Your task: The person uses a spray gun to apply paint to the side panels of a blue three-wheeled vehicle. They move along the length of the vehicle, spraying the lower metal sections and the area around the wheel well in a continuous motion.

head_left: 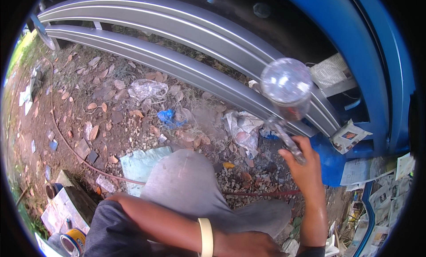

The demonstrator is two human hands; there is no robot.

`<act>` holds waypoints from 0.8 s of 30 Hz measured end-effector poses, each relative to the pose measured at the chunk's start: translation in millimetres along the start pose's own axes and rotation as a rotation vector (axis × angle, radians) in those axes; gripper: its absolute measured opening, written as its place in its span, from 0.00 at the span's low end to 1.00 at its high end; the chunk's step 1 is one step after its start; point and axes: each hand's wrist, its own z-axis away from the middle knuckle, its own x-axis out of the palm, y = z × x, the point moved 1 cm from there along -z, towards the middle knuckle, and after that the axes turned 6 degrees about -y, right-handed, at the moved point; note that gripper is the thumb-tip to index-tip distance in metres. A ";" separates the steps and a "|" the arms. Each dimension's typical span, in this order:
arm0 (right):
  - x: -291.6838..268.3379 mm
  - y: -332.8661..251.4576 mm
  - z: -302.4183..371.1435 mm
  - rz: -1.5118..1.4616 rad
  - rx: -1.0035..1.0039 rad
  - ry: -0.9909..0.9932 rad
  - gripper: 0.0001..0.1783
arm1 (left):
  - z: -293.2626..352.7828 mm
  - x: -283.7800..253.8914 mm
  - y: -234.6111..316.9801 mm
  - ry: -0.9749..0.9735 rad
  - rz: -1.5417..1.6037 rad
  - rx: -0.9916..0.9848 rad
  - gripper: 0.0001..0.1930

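My right hand [305, 164] is wrapped round the handle of a metal spray gun [290, 144]. A round, clear-walled cup [286, 82] with a shiny top sits over the gun and partly hides it. Behind the cup, two long silver-grey panels [177, 24] with raised pale ridges run from the upper left to the right. The gun is close to the lower panel [168, 66] near its right end. My left forearm, wearing a cream wristband, lies across my lap. My left hand [250, 243] is low at the picture's bottom edge, its fingers hidden.
A blue painted body [377, 57] curves along the right, with newspaper sheets [386, 199] beside it. Crumpled plastic [147, 89], a blue scrap [171, 118] and dry leaves litter the ground. A thin reddish hose [75, 153] crosses it. Cans [73, 240] stand lower left.
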 end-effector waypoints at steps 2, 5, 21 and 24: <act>-10.2 24.6 20.0 -0.027 0.101 0.023 0.24 | -0.9 2.5 -3.3 -0.060 -0.007 -0.069 0.13; -22.3 61.3 47.5 -0.009 0.213 0.090 0.22 | -5.2 15.2 -14.7 -0.064 -0.019 -0.086 0.13; 54.8 -10.7 -19.6 -0.426 -0.343 -0.032 0.31 | -77.3 20.3 -12.4 0.009 -0.143 0.014 0.11; 112.7 -84.7 -63.8 -0.526 -0.439 -0.092 0.30 | -75.1 11.3 -9.0 0.105 -0.200 -0.090 0.07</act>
